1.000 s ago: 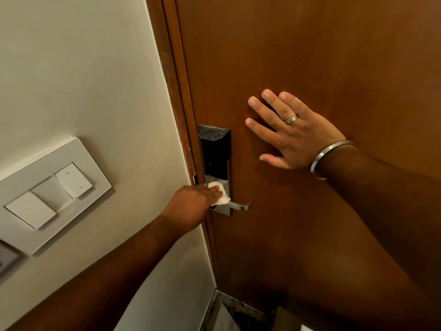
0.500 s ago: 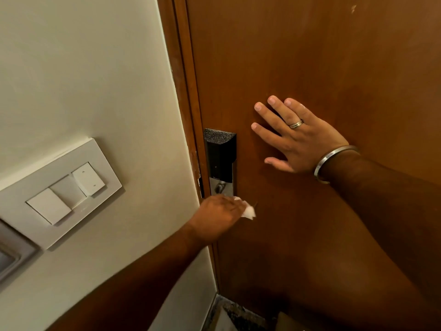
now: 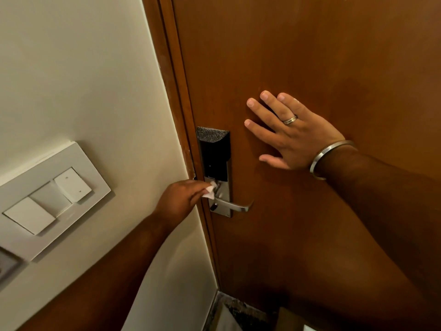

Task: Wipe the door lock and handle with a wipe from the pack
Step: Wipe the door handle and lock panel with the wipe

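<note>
A black and silver electronic door lock [image 3: 214, 154] is mounted near the left edge of a brown wooden door [image 3: 310, 56]. Its silver lever handle [image 3: 235, 206] points right below it. My left hand [image 3: 182, 199] pinches a small white wipe [image 3: 210, 191] and presses it on the silver plate just above the handle's pivot. My right hand [image 3: 290, 132] lies flat on the door to the right of the lock, fingers spread, with a ring and a metal bangle. The wipe pack is not in view.
A cream wall [image 3: 83, 80] fills the left side, with a white switch panel [image 3: 47, 199] at hand height. The brown door frame [image 3: 176, 91] runs between wall and door. A dark floor patch [image 3: 241, 311] shows at the bottom.
My left hand with the wipe has risen from over the lever handle back to the lock plate above it, uncovering the handle. My right hand has stayed flat on the door.
</note>
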Demonstrator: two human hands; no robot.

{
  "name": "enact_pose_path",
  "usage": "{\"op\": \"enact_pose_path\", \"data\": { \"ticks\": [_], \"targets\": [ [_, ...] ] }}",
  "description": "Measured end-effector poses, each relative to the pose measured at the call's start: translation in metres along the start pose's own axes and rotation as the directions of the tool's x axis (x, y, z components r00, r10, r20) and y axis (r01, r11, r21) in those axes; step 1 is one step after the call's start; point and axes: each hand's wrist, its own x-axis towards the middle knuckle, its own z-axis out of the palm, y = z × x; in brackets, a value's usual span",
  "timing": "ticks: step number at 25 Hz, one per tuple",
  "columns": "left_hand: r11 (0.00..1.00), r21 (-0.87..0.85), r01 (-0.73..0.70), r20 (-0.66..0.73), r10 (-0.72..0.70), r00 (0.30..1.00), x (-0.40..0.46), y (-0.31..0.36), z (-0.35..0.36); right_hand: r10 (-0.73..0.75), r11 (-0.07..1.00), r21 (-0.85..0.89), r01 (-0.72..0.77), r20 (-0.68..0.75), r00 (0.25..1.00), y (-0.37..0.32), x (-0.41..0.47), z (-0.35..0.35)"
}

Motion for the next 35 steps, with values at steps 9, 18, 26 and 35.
{"op": "enact_pose_path", "data": {
  "ticks": [9, 18, 26, 35],
  "targets": [
    [0.883, 0.352, -0.312, 0.445, 0.135, 0.885, 0.024, -0.001, 0.005, 0.003, 1.000, 0.001, -0.003, -0.009, 1.000, 0.001, 0.000, -0.001],
    [0.751, 0.431, -0.501, 0.404, 0.336, 0.851, 0.020, -0.011, 0.003, 0.006, 1.000, 0.016, -0.006, 0.008, 1.000, 0.000, -0.001, -0.001],
    [0.873, 0.292, -0.392, 0.425, 0.248, 0.870, 0.010, -0.002, 0.018, 0.010, 1.000, 0.012, -0.010, 0.012, 1.000, 0.000, -0.001, -0.003],
    [0.874, 0.311, -0.372, 0.290, 0.286, 0.913, 0.011, 0.064, 0.044, 0.017, 1.000, 0.001, -0.017, 0.023, 1.000, 0.000, -0.002, -0.003]
  ]
}}
